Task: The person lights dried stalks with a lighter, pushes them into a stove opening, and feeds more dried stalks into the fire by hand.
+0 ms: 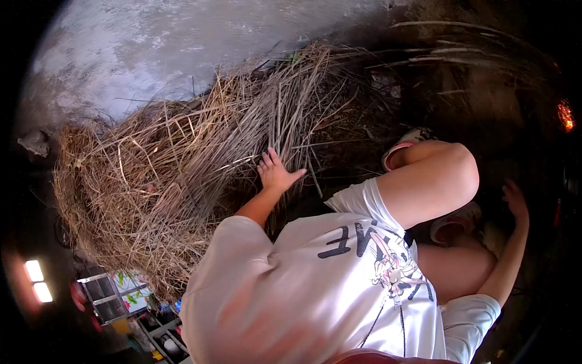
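Observation:
My left hand (277, 173) has its fingers and thumb spread, palm toward the edge of a large heap of dry straw and stalks (182, 164). Its fingertips are at the grey-brown stalks, and nothing is gripped in it. Over on the right, in dim light, my right hand (514, 197) is beyond my bent legs, with its fingers loosely apart. I see nothing held there, though the shadow hides detail.
A pale rough wall (170, 42) stands behind the heap. Long thin sticks (467, 51) lie in the dark upper right. An orange fire glow (565, 114) shows at the far right. Metal-framed shelving (109, 297) stands at lower left. My shoe (400, 148) is near loose stalks.

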The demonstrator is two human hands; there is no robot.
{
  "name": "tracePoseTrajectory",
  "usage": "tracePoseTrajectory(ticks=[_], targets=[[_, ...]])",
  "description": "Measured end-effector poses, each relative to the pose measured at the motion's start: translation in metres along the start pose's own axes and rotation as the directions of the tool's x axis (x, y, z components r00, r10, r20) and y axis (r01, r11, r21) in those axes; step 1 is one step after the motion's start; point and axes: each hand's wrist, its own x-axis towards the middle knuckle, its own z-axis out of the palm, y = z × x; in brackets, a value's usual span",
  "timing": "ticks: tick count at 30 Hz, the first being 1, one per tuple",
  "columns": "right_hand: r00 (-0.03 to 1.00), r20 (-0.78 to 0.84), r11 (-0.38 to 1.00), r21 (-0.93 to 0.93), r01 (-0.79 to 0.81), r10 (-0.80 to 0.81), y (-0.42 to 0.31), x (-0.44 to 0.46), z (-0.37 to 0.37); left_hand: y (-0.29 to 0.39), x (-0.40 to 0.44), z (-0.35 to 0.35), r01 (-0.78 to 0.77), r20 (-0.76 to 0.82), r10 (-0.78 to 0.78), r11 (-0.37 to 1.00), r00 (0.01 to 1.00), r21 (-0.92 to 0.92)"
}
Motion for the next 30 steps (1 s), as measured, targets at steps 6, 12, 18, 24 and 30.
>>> tracePoseTrajectory(ticks=[6,12,18,24,30], targets=[[0.996,0.054,0.997,-0.039,-0.070,0.072,-0.030,-0.024,0.002,0.017,0.017,0.032,0.050,0.022,-0.052,0.998,0.998,0.049],[0.990,0.046,0.990,-0.069,-0.127,0.130,-0.042,-0.031,0.006,0.014,0.034,0.055,0.113,-0.071,-0.113,0.994,0.991,0.002],[0.993,0.077,0.993,-0.085,-0.087,0.093,-0.046,-0.024,0.013,-0.015,0.046,0.040,0.114,-0.006,-0.118,0.966,0.993,-0.230],[0.992,0.076,0.976,-0.198,-0.087,0.104,-0.059,-0.027,0.013,0.010,0.034,0.039,0.106,-0.116,-0.118,0.989,0.986,-0.102],[0.986,0.117,0.978,-0.186,-0.093,0.116,-0.071,-0.034,0.011,-0.004,0.055,0.061,0.127,-0.120,-0.135,0.989,0.984,-0.070]])
